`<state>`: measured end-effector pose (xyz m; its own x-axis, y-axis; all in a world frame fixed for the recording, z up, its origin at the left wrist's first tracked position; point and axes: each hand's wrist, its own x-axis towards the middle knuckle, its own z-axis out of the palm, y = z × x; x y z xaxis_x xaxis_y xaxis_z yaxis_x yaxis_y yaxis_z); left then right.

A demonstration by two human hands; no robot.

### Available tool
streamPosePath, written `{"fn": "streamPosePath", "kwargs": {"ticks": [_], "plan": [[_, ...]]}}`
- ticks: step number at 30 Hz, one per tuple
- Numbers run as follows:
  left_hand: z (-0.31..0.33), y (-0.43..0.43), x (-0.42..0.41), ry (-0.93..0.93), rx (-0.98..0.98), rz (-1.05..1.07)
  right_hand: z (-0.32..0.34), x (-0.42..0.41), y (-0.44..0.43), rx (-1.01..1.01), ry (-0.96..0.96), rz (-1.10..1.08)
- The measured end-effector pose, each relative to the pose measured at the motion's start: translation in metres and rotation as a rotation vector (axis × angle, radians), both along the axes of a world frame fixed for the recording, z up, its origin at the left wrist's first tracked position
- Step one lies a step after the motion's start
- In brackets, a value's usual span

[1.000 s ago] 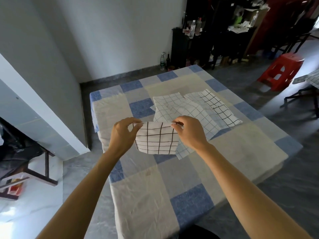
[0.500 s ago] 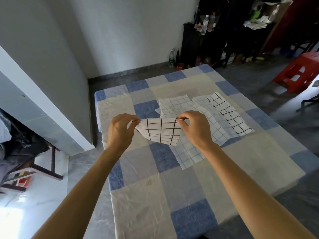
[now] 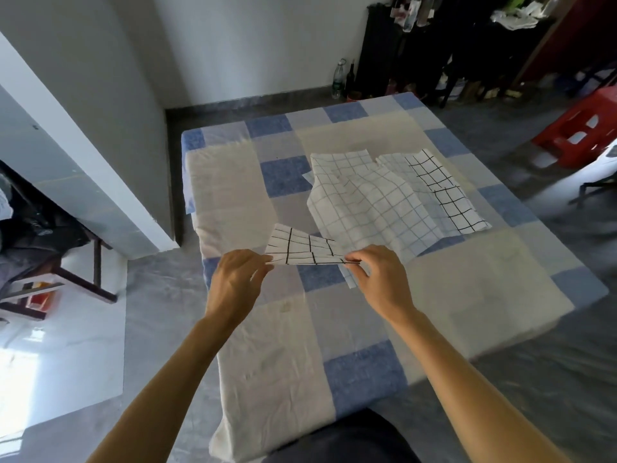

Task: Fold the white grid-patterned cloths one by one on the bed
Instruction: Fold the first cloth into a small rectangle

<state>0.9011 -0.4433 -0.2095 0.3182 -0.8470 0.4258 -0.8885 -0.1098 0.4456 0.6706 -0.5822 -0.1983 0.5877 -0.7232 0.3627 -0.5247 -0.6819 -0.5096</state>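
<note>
A small folded white cloth with black grid lines [image 3: 302,250] is held nearly flat above the bed. My left hand [image 3: 235,282] pinches its near left corner and my right hand [image 3: 380,279] pinches its near right corner. Beyond it, a larger white cloth with pale blue grid [image 3: 370,202] lies spread and rumpled on the bed [image 3: 230,182]. A further white cloth with bold black grid [image 3: 440,192] lies partly under it at the right.
The bed has a blue, grey and cream checked sheet. A grey wall and white pillar stand to the left. A red plastic stool [image 3: 581,128] sits on the floor at right. Dark shelves with bottles [image 3: 340,78] stand behind the bed.
The folded cloth has tipped from hanging upright to lying almost flat, its far edge swung away from me. Both hands lowered with it, and the camera moved closer over the bed.
</note>
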Motion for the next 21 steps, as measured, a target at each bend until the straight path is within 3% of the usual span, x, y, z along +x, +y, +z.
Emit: {"fn": "streamPosePath", "kwargs": {"ticks": [9, 21], "plan": [[-0.081, 0.106, -0.062, 0.036, 0.128, -0.13, -0.084, -0.077, 0.107, 0.214, 0.206, -0.017], [-0.102, 0.119, -0.086, 0.145, 0.21, -0.087, -0.093, -0.098, 0.131, 0.499, 0.091, -0.116]]}}
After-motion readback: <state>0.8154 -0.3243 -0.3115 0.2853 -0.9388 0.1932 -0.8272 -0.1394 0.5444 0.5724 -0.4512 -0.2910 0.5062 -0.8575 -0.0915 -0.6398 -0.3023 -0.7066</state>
